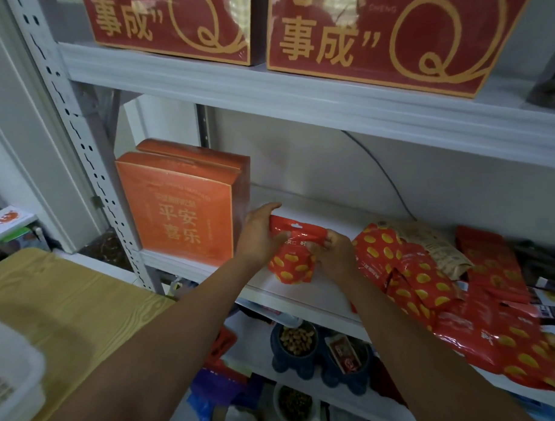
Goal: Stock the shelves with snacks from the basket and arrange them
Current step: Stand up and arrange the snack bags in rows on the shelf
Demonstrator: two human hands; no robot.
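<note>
A: Obs. 1, position of the snack packet [292, 263]?

B: Standing on its lower end on the white middle shelf [304, 293], near the front edge. Red, yellow ovals, top strip tilted down toward 4 o'clock. Both hands are on it.

A: Left hand [259, 233]?

B: At the packet's 10 o'clock corner, gripping it. Fingers pass behind the film and are mostly hidden; one digit lies stretched along the top, pointing to 2 o'clock.

A: Right hand [334, 255]?

B: At the packet's 3 o'clock side, fingers curled together, pinching the top strip.

A: Neighbours?

B: Two orange boxes [181, 207] upright at 9 o'clock of the packet, just beside the left hand. A heap of matching packets [414, 278] lies at 3 o'clock, spilling toward 5. Red boxes [390, 42] stand on the shelf at 12. The white basket [14, 377] sits on the wooden table [68, 296] at 8 o'clock, well apart.
</note>
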